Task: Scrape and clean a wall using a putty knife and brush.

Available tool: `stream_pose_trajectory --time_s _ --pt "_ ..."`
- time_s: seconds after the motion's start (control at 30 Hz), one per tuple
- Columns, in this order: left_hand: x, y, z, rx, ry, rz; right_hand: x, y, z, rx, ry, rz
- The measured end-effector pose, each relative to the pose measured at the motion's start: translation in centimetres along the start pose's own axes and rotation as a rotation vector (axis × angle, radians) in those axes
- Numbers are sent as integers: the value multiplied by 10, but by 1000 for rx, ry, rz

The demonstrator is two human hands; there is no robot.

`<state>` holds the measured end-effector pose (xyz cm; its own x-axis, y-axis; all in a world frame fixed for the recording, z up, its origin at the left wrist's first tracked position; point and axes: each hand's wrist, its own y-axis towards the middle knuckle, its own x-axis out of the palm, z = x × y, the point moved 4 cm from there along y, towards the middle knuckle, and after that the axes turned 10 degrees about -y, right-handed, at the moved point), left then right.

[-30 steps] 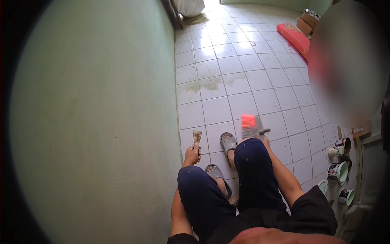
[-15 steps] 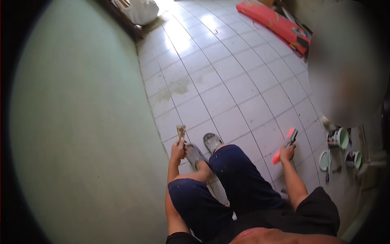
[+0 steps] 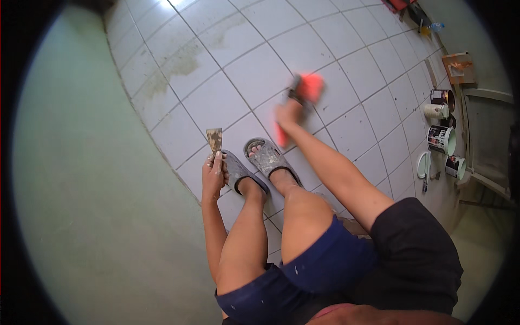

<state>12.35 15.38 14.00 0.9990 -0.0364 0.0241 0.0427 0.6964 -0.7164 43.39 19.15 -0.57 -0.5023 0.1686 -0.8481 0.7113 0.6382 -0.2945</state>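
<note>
My left hand (image 3: pixel 213 172) is closed around the handle of a putty knife (image 3: pixel 214 140), whose stained blade points away from me, just beyond my grey clog. On the other side, my right hand (image 3: pixel 289 112) grips a coral-red tool (image 3: pixel 312 86) with a dark grey part; motion blurs it, so its exact kind is unclear. It hangs over the white tiles in front of my right foot. My feet wear grey clogs (image 3: pixel 266 157) spattered with pale marks.
A pale green wall (image 3: pixel 97 179) rises along the left. The tiled floor (image 3: pixel 260 76) carries a greenish stain (image 3: pixel 183 64). Several paint buckets (image 3: pixel 441 140) and a white lid (image 3: pixel 423 164) stand at right, near a chair (image 3: pixel 490 138) and a cardboard box (image 3: pixel 459 68).
My right hand has swung left and forward with the coral-red tool. My view has shifted, bringing the buckets and box into fuller sight. My left hand still holds the putty knife.
</note>
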Motion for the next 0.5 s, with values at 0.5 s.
stream_pose_trajectory --time_s 0.5 --pt "-1 -9 -2 -21 -36 -42 -129 39 11 -170 194 210"
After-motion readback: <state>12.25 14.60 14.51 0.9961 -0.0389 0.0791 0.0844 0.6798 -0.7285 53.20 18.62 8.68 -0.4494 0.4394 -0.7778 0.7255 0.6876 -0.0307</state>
